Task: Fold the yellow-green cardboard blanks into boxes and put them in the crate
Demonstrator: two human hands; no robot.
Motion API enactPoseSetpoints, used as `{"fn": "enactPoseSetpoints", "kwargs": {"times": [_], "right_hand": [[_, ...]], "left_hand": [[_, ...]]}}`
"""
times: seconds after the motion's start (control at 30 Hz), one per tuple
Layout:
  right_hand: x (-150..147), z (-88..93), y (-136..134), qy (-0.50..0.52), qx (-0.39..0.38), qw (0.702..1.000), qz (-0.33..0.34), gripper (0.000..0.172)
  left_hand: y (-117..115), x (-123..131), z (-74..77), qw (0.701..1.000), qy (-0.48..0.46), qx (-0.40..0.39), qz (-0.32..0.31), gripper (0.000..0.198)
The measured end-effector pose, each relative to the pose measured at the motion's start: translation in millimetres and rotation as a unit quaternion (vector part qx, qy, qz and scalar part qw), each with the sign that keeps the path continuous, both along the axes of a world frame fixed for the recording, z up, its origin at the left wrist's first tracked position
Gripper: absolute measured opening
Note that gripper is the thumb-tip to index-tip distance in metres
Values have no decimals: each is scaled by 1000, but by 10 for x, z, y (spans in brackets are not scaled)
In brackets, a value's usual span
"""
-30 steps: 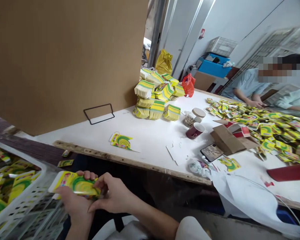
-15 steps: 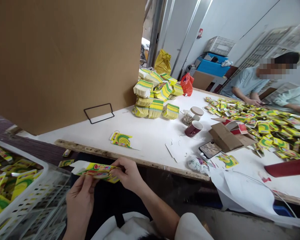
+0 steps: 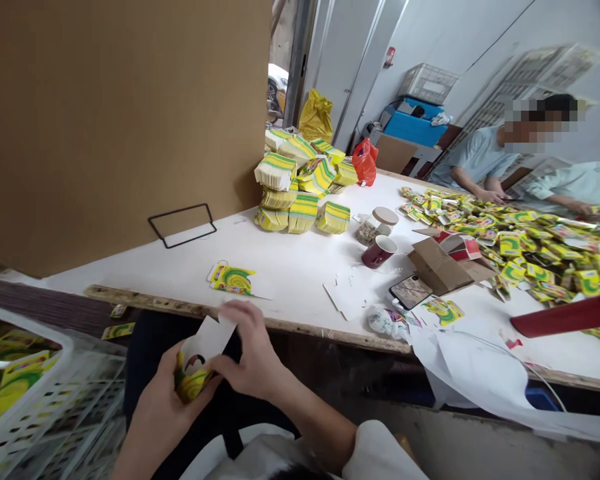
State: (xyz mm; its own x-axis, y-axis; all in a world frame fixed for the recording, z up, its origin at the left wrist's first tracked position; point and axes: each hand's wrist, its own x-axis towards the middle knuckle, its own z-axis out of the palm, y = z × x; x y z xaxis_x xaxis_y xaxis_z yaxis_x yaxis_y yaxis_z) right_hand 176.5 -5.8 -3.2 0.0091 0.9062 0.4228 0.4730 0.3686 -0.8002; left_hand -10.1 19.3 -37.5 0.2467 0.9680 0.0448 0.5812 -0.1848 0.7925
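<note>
Above my lap, my left hand (image 3: 167, 390) is wrapped round a small yellow and green printed carton (image 3: 193, 383). Its white inner flap (image 3: 210, 338) stands up, and a dark curved cut-out shows in it. My right hand (image 3: 245, 350) pinches this same carton from the right, with its fingers at the flap and its thumb on the near edge. Beyond my hands, a flat yellow-green carton (image 3: 233, 278) lies near the table's front edge.
Bundled flat cartons (image 3: 303, 213) are stacked beside a large cardboard sheet (image 3: 125, 120). A maroon mug (image 3: 379, 252), a phone (image 3: 410, 292) and an open brown box (image 3: 440, 263) stand right. A white crate (image 3: 40, 407) holds cartons at left. Two people sit by a carton heap (image 3: 530, 247).
The carton has turned from lying flat and lengthwise to end-up, its white flap now facing me. My left hand has closed round it, and my right hand has moved to the flap.
</note>
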Motion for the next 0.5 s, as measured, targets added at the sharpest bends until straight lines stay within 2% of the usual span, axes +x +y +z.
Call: {"fn": "enactPoseSetpoints", "kwargs": {"times": [0.03, 0.07, 0.1, 0.17, 0.23, 0.27, 0.33, 0.37, 0.5], "right_hand": [[-33, -52, 3, 84, -27, 996, -30, 75], [-70, -109, 10, 165, -59, 984, -37, 79], [-109, -166, 17, 233, -97, 967, -25, 76], [-186, -260, 31, 315, -180, 931, 29, 57], [-238, -308, 37, 340, -236, 908, 64, 40], [-247, -314, 35, 344, -247, 903, 77, 38], [-235, -295, 24, 338, -234, 906, 97, 42], [-217, -273, 13, 319, -214, 918, 101, 46], [-147, -146, -60, 125, -134, 973, 141, 67]], "left_hand": [[-29, 34, -12, 1000, 5, 13, 10, 72], [-55, 65, -13, 1000, 6, 25, 15, 75], [-74, 94, -8, 999, 3, 38, 18, 77], [-92, 138, 11, 998, -6, 58, 3, 77], [-88, 161, 26, 997, -15, 72, -26, 68], [-83, 162, 28, 996, -16, 74, -39, 62], [-79, 149, 13, 997, -12, 62, -41, 53], [-80, 137, -6, 998, -10, 48, -30, 53], [-75, 116, -153, 998, -63, -7, 14, 58]]}}
